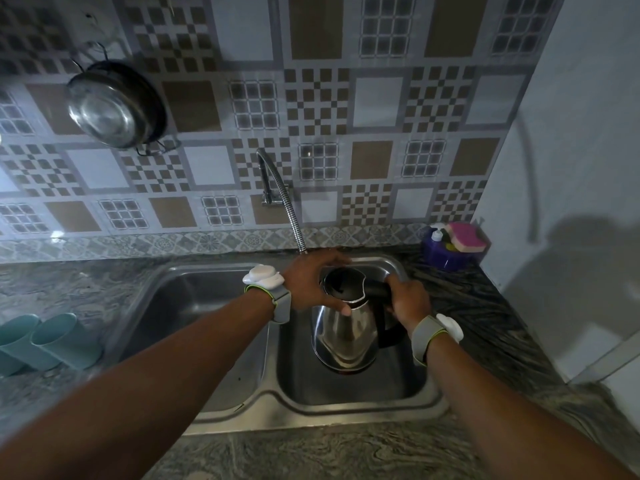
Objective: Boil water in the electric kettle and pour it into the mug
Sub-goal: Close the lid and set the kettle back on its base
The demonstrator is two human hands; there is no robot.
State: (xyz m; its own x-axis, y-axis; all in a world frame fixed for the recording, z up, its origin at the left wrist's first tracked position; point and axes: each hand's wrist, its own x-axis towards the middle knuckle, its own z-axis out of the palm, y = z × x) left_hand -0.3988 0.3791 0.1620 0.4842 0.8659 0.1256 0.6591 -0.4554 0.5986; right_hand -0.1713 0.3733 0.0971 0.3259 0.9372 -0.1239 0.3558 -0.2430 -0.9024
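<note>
Fingers of the right hand (407, 299) wrap the electric kettle (343, 330)'s handle; left hand (313, 282) curls round its rim — held over the sink (207, 341) below the faucet (277, 199). A misaligned mouth could splash the base.

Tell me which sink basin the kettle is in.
The right basin: the kettle is inside it, below the tap; the left basin holds none.

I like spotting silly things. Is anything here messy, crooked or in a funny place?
Nothing looks spilled or broken. The kettle is tilted over the sink, held by the right hand on its handle and the left hand at its rim. Two blue cups lie on their sides on the counter, and a metal pot hangs on the wall.
</note>
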